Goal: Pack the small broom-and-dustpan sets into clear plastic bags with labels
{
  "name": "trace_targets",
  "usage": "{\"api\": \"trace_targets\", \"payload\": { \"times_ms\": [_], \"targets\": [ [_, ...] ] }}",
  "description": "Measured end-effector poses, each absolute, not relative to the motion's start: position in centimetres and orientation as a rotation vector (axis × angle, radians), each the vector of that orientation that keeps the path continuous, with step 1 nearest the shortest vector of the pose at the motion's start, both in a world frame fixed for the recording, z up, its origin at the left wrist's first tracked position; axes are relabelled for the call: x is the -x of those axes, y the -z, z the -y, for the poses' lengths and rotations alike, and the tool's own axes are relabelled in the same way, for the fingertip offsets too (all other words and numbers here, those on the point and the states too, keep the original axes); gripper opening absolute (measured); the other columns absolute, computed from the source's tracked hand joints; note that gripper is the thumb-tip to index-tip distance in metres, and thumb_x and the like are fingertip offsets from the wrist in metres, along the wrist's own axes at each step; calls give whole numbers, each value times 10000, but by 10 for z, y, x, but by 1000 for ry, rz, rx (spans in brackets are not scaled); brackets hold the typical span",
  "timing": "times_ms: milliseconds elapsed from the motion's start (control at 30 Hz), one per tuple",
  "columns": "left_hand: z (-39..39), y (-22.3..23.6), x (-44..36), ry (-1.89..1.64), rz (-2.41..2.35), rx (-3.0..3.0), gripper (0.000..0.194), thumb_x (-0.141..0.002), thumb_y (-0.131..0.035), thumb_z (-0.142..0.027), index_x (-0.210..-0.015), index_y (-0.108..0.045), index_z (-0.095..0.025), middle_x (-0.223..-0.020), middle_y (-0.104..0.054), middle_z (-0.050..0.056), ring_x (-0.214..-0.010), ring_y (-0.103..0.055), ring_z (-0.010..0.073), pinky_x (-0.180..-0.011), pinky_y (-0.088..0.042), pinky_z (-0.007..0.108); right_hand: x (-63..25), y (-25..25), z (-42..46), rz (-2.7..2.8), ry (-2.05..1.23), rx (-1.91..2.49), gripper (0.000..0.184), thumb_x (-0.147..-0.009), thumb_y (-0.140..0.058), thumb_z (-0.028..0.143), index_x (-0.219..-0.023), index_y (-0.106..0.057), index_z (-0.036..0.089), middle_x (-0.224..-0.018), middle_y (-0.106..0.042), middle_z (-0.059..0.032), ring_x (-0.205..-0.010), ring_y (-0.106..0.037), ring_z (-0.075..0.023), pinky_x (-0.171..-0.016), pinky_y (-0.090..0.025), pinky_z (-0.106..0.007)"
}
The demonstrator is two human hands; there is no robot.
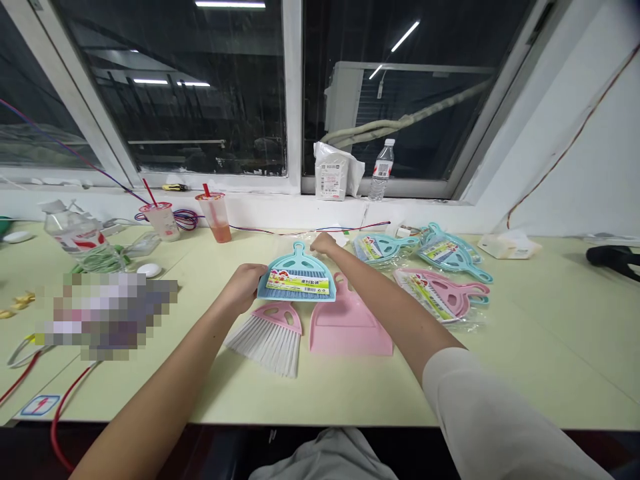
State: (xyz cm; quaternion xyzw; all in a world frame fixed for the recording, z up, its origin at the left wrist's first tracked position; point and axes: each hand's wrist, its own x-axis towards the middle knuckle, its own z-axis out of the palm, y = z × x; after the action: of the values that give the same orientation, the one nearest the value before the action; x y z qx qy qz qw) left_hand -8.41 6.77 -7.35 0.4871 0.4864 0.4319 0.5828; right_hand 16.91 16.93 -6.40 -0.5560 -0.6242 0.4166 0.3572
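Observation:
My left hand (245, 287) grips the left edge of a light-blue dustpan-and-brush set (300, 267), raised a little above the table with its handle pointing away. Blue-grey bristles and a printed label show inside its pan. My right hand (325, 244) is closed just beyond the set's upper right, beside some clear film; what its fingers hold is hidden. Nearer to me on the table lie a pink hand brush (273, 337) with white bristles and a pink dustpan (350, 330), partly covered by my right forearm.
Bagged blue sets (383, 248) and a bagged pink set (440, 293) lie on the right. Drink cups (217, 217) and a large bottle (75, 233) stand back left. A small water bottle (383, 172) and white package (333, 175) occupy the windowsill. Red cable (63, 413) crosses the front-left edge.

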Motion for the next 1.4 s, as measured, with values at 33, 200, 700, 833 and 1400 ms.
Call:
{"api": "trace_targets", "payload": {
  "times_ms": [33, 200, 700, 833, 1400],
  "targets": [
    [-67, 73, 84, -1009, -1134, -1135, 100, -711, -661, -229, -658, -626, -151, -667, -680, 78, -670, -691, 243, -591, -531, 314, -172, 61, -170, 1572, -1071, 1434, 372, -983, -647, 376, -1282, -617, 156, -1266, -638, -105, -1072, -660, -238, -900, -580, -437],
    [-62, 68, 81, -953, -1076, -1136, 118, -745, -665, -240, -763, -686, -125, -757, -725, 106, -711, -710, 253, -666, -576, 340, -222, 44, -154, 1356, -1085, 1363, 124, -894, -609, 196, -783, -575, 151, -823, -691, -95, -738, -711, -205, -723, -601, -353],
    [-68, 30, 42, -563, -958, -1388, 254, -783, -728, -321, -840, -748, -75, -865, -754, 171, -742, -720, 262, -623, -572, 335, -361, 32, -41, 1269, -1397, 934, 173, -695, -677, 182, -724, -508, 204, -989, -770, -108, -867, -746, -302, -872, -596, -482],
    [-75, 31, 37, -562, -931, -1392, 266, -772, -758, -334, -820, -739, -73, -827, -742, 165, -724, -718, 250, -609, -565, 316, -365, 35, -40, 1270, -1457, 925, 145, -699, -654, 180, -729, -514, 199, -1096, -757, -130, -927, -738, -337, -863, -589, -485],
    [-80, 57, 41, -596, -1000, -1366, 290, -739, -760, -354, -833, -737, -81, -847, -751, 175, -706, -719, 259, -588, -565, 324, -362, 50, -44, 1327, -1618, 897, 116, -638, -613, 175, -726, -538, 184, -1055, -757, -142, -936, -741, -342, -808, -604, -462]
  ]
}}
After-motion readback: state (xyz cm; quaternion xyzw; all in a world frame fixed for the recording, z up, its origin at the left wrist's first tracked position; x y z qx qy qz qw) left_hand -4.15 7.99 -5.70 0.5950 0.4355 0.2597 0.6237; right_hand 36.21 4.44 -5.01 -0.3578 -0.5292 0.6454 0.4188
